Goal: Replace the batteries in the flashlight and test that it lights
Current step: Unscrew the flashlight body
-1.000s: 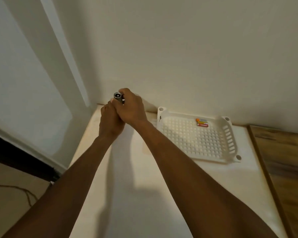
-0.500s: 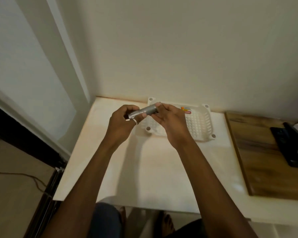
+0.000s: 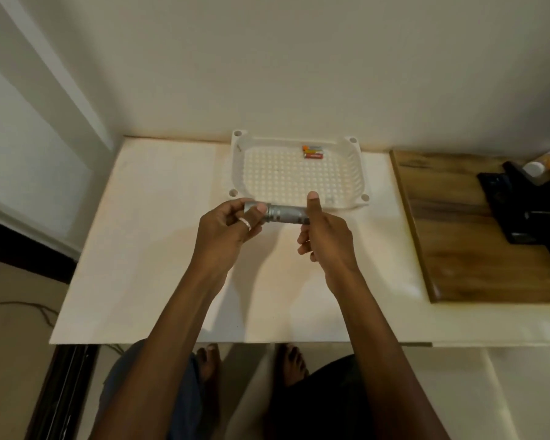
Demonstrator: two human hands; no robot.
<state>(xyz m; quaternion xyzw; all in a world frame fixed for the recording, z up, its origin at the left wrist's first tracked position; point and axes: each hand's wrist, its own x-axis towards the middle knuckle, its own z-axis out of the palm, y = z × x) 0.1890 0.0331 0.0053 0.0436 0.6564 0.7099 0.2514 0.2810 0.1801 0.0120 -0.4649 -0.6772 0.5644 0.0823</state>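
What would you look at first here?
Your eye lands on the silver metal flashlight, held level over the white table between the left hand and the right hand. Just behind it sits a white perforated plastic tray with small colourful batteries at its far edge.

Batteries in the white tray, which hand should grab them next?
Probably the right hand. It grips the flashlight by the tray, nearly in line with the batteries. The left hand sits farther left and can hold the flashlight alone.
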